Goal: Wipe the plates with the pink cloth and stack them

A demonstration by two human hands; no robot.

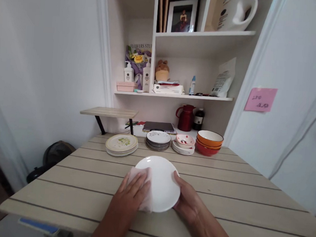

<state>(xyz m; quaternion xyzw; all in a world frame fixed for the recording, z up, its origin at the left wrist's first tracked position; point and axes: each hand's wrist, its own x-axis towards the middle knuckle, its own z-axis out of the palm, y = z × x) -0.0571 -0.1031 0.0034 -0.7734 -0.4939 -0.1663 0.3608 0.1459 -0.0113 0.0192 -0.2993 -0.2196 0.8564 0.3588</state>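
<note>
A plain white plate is held tilted slightly above or against the wooden table, in front of the stacked dishes. My right hand grips its right rim, thumb on top and fingers underneath. A pale pink cloth covers the left part of the plate. My left hand presses this cloth onto the plate with its fingers laid out over it. Whether the left thumb is hooked under the rim cannot be made out.
Behind the plate stand cream plates, dark-edged plates, small dishes and orange and red bowls. A small raised shelf is at back left. Further back are a red jug and a dark bottle.
</note>
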